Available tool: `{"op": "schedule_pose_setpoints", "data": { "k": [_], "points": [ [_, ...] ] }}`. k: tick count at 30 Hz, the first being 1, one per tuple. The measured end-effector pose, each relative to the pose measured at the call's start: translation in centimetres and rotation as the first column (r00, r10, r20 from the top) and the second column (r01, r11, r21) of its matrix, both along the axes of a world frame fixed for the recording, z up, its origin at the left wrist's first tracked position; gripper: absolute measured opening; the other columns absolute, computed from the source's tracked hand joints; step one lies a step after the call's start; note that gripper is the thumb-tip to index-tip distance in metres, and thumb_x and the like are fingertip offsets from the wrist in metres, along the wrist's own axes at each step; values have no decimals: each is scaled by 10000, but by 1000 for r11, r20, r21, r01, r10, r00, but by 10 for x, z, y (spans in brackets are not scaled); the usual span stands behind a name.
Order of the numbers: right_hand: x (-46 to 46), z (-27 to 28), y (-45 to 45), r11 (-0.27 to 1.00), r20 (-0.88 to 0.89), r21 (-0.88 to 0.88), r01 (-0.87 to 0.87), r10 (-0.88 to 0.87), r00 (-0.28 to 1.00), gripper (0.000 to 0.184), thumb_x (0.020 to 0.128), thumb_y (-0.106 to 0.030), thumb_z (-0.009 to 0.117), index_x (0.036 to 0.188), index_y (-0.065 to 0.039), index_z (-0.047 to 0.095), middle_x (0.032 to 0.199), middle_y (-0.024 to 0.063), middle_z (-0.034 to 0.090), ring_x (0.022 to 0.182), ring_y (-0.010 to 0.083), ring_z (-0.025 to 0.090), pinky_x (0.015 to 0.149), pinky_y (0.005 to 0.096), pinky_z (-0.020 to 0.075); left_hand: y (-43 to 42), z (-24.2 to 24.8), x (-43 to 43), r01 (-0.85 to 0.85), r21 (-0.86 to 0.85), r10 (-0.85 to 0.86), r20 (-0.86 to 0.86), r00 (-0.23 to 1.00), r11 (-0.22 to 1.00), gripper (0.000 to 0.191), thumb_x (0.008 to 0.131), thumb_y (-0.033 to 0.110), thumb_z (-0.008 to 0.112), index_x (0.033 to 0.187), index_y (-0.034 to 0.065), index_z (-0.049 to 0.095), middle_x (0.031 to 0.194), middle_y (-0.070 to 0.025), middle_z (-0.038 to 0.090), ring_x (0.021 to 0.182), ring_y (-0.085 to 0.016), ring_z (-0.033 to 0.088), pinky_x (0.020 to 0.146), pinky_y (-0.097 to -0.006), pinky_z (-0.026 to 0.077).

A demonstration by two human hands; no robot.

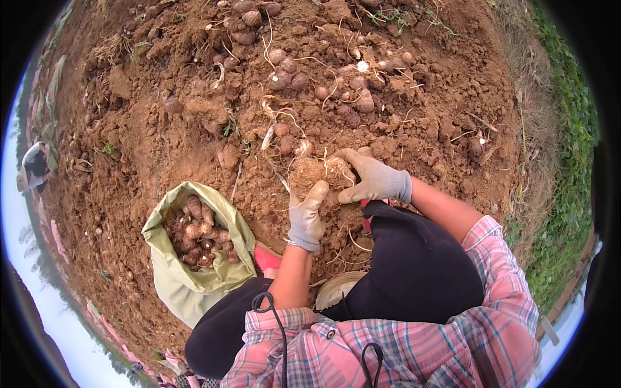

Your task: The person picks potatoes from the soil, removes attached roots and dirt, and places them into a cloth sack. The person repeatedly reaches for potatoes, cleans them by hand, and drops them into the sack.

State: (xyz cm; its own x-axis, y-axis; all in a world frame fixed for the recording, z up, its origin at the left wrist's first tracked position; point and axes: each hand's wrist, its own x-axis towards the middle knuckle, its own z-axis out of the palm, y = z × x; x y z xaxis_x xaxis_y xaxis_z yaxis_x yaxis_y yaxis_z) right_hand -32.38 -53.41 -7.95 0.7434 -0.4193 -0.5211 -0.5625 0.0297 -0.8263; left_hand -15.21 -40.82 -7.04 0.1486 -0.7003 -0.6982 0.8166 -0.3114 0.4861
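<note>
Between my two gloved hands is a soil-caked clump of taro corms (310, 173) with pale roots hanging from it. My left hand (308, 213) grips its near left side, thumb up on the clump. From the right, my right hand (371, 177) curls its thumb and fingers around the clump's right end. Both gloves are pale, coated and dirty with soil. Just beyond the clump lie several small taro corms (289, 140) with a dry stalk. To my left stands a yellow-green woven sack (194, 286), its mouth rolled wide, holding many brown corms (199, 233).
Loose reddish-brown soil (184, 136) spreads ahead, with more corm clusters (288, 72) and corms (359, 92) farther out. Dry grass (536, 106) and green plants (572, 136) border the right side. Another person (35, 167) is at the far left. A round pale object (337, 291) lies beneath me.
</note>
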Motion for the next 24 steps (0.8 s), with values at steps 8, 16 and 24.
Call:
{"op": "schedule_pose_setpoints", "data": {
  "k": [8, 16, 24],
  "points": [
    [18, 18, 0, 894, 129, 447, -35, -26, 991, 945, 753, -237, 862, 1487, 5, 319, 984, 91, 703, 911, 157, 655, 811, 277, 519, 5, 18, 19, 220, -12, -213, 207, 955, 975, 434, 948, 146, 670, 1332, 6, 525, 1166, -89, 668, 1044, -183, 650, 899, -333, 534],
    [2, 2, 1, 682, 375, 730, -43, -347, 860, 662, 948, -204, 632, 1501, -16, 320, 827, 7, 643, 730, 52, 576, 710, 230, 484, 36, 32, 39, 507, -90, -514, -104, 851, 857, 608, 889, 312, 734, 1381, 49, 493, 1343, -175, 565, 1183, -269, 615, 979, -342, 506],
    [19, -4, 12, 760, 487, 648, 56, -469, 737, 727, 998, -522, 543, 1540, -104, 298, 1282, 72, 536, 1143, 134, 526, 1025, 322, 413, 27, 35, 22, 449, 183, -483, 239, 842, 874, 661, 990, 429, 608, 1474, 41, 378, 1445, -119, 469, 1288, -234, 510, 1014, -429, 459]
  ]
}}
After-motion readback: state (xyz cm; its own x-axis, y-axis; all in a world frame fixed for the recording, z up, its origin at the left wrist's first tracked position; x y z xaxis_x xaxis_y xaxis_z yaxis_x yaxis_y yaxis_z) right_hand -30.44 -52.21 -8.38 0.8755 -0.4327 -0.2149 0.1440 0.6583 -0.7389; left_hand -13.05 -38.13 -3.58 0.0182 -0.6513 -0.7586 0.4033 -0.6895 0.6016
